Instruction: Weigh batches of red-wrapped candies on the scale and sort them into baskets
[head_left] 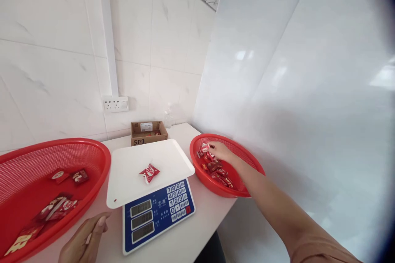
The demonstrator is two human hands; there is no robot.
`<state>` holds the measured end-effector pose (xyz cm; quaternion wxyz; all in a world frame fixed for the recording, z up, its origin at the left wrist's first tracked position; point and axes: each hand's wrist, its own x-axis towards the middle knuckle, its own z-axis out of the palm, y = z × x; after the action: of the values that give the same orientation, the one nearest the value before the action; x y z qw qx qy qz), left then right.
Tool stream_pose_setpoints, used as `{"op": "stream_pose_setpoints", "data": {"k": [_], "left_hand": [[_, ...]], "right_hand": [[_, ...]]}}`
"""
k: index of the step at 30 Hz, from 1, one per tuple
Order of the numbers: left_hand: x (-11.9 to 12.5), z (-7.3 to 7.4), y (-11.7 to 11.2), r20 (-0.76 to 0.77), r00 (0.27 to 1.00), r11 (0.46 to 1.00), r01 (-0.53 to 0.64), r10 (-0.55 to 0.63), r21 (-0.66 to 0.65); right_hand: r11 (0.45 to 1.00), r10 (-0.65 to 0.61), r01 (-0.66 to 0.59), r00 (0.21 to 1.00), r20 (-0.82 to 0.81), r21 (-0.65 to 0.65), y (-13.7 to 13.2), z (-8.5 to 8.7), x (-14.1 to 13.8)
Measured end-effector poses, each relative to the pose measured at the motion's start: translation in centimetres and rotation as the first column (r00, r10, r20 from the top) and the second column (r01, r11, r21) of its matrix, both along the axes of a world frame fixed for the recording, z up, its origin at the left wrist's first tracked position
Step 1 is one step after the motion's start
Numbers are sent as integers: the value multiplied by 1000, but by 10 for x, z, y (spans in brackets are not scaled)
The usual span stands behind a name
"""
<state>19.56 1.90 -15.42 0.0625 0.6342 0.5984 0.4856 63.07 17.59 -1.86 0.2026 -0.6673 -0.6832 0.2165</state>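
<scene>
My right hand (221,152) reaches into the right red basket (247,157), its fingertips closed on a small red and white snack packet (205,148). Below it in the basket lie several more red and brown packets (213,166). My left hand (84,239) is near the front of the table, between the left basket and the scale, fingers curled and thumb pressed to them; no object shows in it. A single red packet (149,172) rests on the white pan (129,187) of the digital scale (159,213).
At the left, a large red basket (95,148) contains several packets (58,208). Behind the scale, against the wall, stand a small cardboard box (135,134) with items inside and a clear plastic container (168,118). The white table (210,209) meets walls behind and to the right.
</scene>
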Motion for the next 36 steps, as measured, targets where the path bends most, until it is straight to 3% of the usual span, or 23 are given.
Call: {"op": "stream_pose_setpoints", "data": {"k": [3,7,13,23,28,33,36], "left_hand": [[1,8,-3,-3,999,997,39,-39,-61],[9,22,-8,34,999,996,39,-36,-77],[15,29,-10,56,998,993,43,-37,-106],[19,35,-11,108,994,995,39,-29,-92],[18,31,-11,99,995,994,36,-26,-101],[18,31,-11,99,995,992,45,-34,-114],[19,31,-12,94,995,991,53,-42,-121]], "right_hand": [[997,19,-12,996,-90,78,-3,12,-20],[973,213,-192,961,-177,131,-21,20,-70],[877,456,-462,887,75,130,-48,9,-130],[888,426,-420,905,9,189,-46,17,-148],[879,457,-439,887,-66,187,-50,10,-156],[864,500,-504,853,-152,14,-57,5,-161],[861,505,-509,854,-124,-1,-59,10,-160]]}}
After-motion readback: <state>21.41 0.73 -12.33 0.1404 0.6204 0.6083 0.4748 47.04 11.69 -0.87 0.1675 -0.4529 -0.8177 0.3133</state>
